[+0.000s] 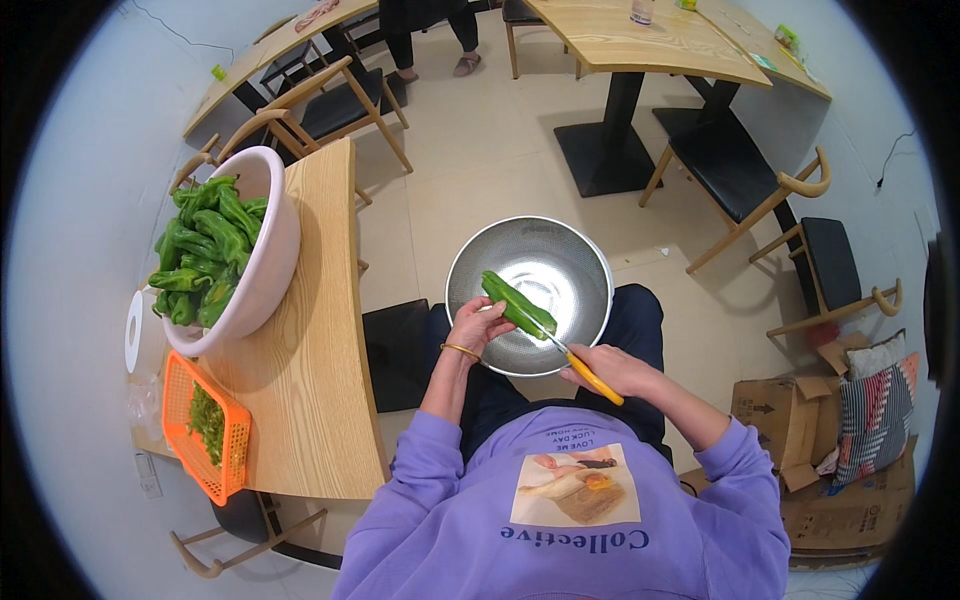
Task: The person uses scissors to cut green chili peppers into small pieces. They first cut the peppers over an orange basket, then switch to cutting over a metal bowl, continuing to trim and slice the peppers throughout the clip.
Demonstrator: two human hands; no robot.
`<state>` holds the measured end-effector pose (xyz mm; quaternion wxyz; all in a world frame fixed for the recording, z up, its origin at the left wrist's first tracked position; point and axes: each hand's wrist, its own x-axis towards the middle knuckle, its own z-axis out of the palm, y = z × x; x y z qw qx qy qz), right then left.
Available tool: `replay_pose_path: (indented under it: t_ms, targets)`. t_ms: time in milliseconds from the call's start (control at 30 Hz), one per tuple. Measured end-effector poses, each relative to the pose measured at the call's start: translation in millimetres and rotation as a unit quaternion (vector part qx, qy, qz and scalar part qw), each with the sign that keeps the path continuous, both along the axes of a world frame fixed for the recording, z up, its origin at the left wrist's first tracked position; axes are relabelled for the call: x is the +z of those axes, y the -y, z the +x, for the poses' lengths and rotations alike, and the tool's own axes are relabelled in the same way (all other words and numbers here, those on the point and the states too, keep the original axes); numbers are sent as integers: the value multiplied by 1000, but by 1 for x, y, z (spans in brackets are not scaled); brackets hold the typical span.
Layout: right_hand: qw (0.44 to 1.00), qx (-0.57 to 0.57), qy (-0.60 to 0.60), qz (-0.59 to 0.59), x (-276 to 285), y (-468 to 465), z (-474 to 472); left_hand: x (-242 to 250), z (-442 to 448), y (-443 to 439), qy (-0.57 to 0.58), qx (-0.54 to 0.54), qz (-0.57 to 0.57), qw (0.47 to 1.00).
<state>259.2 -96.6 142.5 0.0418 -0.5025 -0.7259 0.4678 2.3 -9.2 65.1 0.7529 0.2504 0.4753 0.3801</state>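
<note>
My left hand (480, 330) holds a long green pepper (517, 304) between thumb and fingers, above a perforated metal bowl (469, 266) set in my lap. In my right hand (611, 369) is a yellow-handled cutting tool (594, 379). Its metal blade lies against the pepper's lower right end; whether it is a knife or scissors is unclear. Bare metal shows on the bowl's bottom around the pepper. On the wooden table (315, 420) to my left, a pale pink basin (281, 247) is heaped with green peppers (214, 240).
An orange plastic basket (238, 442) with green scraps (206, 420) stands on the left table's near end. A black-seated chair (397, 356) is close at my left. Cardboard boxes (780, 409) lie at the right. A person (431, 34) stands between the far tables.
</note>
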Motion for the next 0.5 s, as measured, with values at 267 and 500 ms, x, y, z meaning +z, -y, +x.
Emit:
replay_pose_path:
  t_ms: [267,500]
  targets:
    - [999,-5,4,33,-14,3,-9,-3,-7,-1,18,-6,-17,1000]
    - [998,-4,-13,69,-25,2,-11,-9,-13,-3,35,-13,-31,999]
